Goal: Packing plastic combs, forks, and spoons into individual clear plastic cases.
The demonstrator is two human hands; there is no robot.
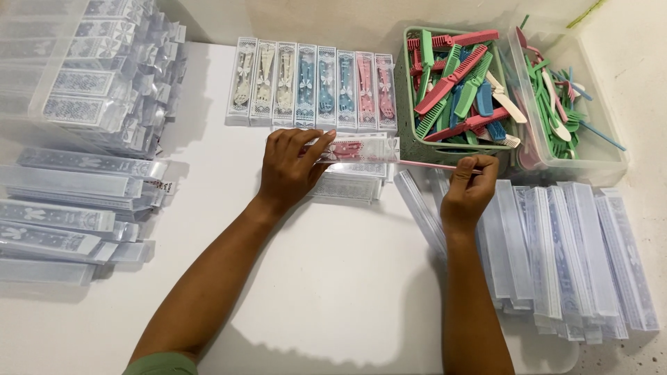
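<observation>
- Here the left hand [288, 170] curls over one end of a long clear plastic sleeve [361, 149], fingers bent and closed on it, holding it just above the white table [333, 278].
- The sleeve is flat, glossy and see-through, printed with pale lace and a bow; red and pink pieces show inside it.
- The right hand [469, 191] is pinched nearly shut, fingertips gripping the end of a thin pink stick-like handle [434, 164] that runs into the sleeve's open mouth.
- Under the sleeve lies a small stack of empty sleeves [347, 184], touching the table.
- Beside and below the right hand, a fanned heap of empty clear sleeves [570, 257] lies flat, overlapping.
- Behind the hands, a row of filled packs [313, 83] stands side by side: cream, blue, then pink.
- To the right of that row, a green slotted basket [410, 135] holds a jumble of green, pink and blue plastic combs.
- Just beside it, a clear plastic tub [590, 163] holds thin green, pink and blue utensils.
- On the far left, more packed sleeves [62, 208] are piled, with a clear bin [42, 62] behind them.
</observation>
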